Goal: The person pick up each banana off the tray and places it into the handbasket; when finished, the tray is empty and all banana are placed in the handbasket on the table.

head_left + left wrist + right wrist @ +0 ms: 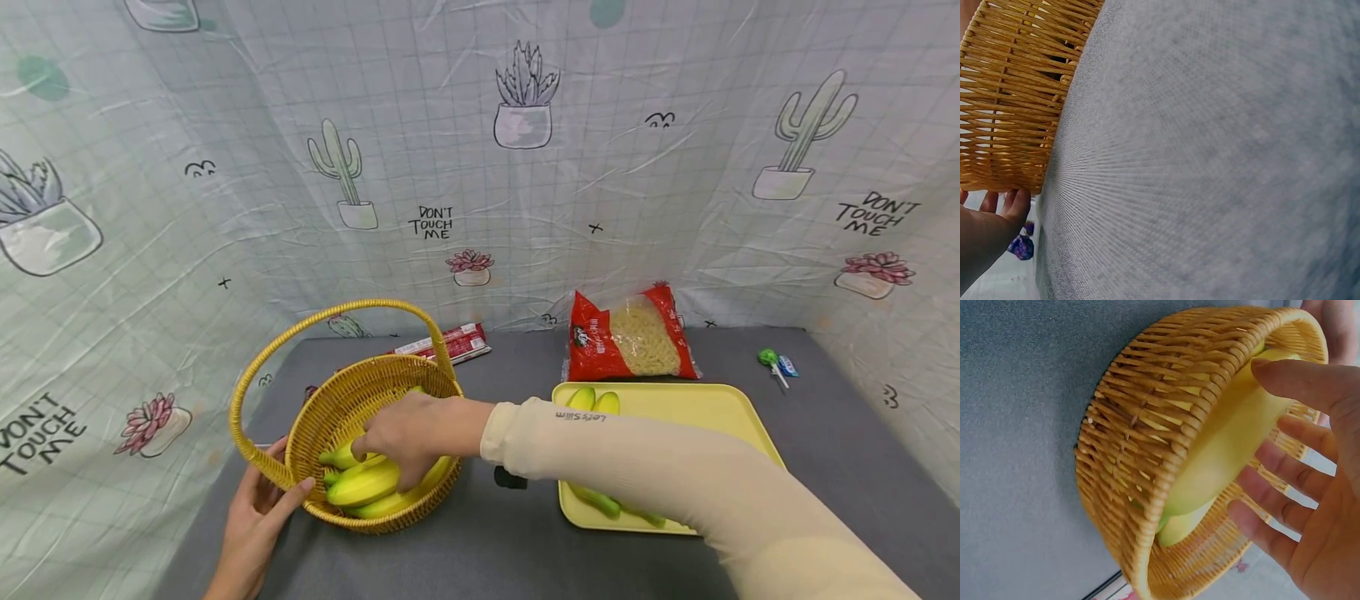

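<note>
A yellow wicker basket (375, 523) with a tall arched handle stands at left in the head view, several bananas (363, 483) lying inside. My left hand (258, 508) holds its left side, thumb at the rim near the handle's foot; fingers curve against the weave in the left wrist view. Reaching into the basket, my right hand (408, 433) is over the bananas. In the right wrist view its thumb overlaps the top of one banana (1229, 437), while the other fingers are spread loosely beside it.
A yellow tray (697, 408) with more bananas (581, 398) lies at right, partly under my sleeved right arm. Behind it stands a red bag of pasta (637, 337). A red packet (465, 340) lies behind the basket, and a green lollipop (768, 358) at far right.
</note>
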{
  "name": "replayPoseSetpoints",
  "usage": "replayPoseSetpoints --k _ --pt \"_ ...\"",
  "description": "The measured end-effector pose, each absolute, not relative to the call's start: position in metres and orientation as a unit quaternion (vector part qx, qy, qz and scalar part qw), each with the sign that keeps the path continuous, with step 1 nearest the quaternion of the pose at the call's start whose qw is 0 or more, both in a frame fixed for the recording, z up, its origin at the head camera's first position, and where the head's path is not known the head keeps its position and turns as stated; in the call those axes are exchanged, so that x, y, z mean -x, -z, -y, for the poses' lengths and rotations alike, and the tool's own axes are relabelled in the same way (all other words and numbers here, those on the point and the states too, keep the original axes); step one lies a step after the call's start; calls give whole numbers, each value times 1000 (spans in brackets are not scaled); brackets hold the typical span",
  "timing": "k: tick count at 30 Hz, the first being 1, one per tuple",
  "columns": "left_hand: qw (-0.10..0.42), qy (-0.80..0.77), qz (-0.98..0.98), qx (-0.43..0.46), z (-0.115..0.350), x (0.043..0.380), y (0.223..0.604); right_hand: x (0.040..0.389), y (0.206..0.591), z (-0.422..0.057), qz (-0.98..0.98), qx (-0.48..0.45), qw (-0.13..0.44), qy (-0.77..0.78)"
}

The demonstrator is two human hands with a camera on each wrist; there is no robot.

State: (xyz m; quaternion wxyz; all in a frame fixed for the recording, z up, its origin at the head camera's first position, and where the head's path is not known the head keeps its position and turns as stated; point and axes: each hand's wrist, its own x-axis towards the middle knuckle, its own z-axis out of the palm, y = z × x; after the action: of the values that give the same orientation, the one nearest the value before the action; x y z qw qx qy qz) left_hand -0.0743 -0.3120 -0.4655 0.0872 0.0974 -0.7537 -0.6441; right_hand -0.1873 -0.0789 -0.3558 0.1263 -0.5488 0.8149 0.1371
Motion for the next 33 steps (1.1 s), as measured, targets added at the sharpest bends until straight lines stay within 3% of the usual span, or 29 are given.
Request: replayPoseSetpoints --k 22,33 --pt "87 629 764 -117 310 78 463 197 324 34 -826 560 38 -44" --pt "94 638 757 -111 309 75 464 197 311 1 -827 559 24 49"
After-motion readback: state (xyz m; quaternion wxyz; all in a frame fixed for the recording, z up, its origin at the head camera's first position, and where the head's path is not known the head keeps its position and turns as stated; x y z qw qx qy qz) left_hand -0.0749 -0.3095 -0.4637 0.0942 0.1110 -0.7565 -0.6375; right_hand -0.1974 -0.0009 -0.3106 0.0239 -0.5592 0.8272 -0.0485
